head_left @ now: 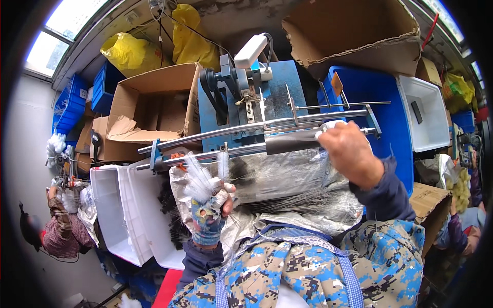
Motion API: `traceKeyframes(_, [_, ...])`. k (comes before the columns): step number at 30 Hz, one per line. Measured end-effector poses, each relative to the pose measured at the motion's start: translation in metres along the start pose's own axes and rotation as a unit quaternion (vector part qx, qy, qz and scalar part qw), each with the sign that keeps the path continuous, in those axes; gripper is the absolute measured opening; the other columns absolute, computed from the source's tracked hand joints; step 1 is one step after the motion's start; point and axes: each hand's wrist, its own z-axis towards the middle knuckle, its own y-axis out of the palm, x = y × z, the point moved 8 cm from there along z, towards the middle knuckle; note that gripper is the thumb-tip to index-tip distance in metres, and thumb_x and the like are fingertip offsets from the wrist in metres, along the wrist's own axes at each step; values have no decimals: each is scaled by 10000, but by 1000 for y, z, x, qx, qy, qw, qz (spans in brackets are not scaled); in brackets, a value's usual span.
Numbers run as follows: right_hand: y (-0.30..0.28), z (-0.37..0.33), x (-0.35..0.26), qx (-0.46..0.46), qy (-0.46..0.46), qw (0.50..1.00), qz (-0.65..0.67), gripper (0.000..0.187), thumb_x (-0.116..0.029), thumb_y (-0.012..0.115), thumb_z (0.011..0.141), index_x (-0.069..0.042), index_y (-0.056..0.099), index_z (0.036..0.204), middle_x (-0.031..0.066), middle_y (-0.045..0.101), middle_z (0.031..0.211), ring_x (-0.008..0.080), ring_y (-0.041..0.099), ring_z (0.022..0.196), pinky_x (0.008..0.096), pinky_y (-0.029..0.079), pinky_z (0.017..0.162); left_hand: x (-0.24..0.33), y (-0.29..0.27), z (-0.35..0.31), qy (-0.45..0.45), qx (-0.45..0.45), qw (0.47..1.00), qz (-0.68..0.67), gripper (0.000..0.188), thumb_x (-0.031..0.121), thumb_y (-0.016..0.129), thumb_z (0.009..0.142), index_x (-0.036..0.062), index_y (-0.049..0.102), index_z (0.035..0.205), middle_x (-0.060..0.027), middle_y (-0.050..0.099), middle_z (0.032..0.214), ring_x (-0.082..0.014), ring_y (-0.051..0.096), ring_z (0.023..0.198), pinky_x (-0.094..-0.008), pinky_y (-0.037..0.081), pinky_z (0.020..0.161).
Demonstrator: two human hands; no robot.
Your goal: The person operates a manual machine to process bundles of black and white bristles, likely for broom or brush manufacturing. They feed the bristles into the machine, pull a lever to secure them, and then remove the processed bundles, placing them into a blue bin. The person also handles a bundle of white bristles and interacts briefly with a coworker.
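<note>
My left hand (210,210), in a worn patterned glove with white tape on the fingers, is closed round a bunch of white-bristled wire brushes (197,177). One more slim white brush (223,165) stands upright by the lower steel rail, above the left fingertips. My right hand (349,151) is closed on the white end of a dark grey sleeve (290,143) around that rail. Its fingertips are partly hidden. Behind the rails (215,134) stands a blue machine (285,84) with a belt pulley and a clamp. Thin wires (298,200) lie on a silvery sheet (267,174) below the rails.
An open cardboard box (154,102) stands left of the machine, a blue bin (382,97) and a white bin (423,115) right of it. White trays (115,215) stand left of my arm. Other people (61,231) work at both sides. A large carton (354,33) stands behind.
</note>
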Motion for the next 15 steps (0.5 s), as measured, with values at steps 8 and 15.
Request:
traceKeyframes(8, [79,15,-68,73,89,556,823,190,-135,513,865,14,562,973,119,601,907,202,591,835,332,478,769,-27,45,1,-65,-54,990,116,233,78,544,833,6,531,1054,-96,603,821,-108,518,503,-193,352,398])
traceKeyframes(15, [1,44,14,155,153,638,738,47,-17,512,835,1,533,873,115,578,731,150,533,502,245,415,432,-38,2,1,-73,-13,997,19,277,93,505,850,1,489,1110,-157,591,802,-94,451,505,-208,341,413])
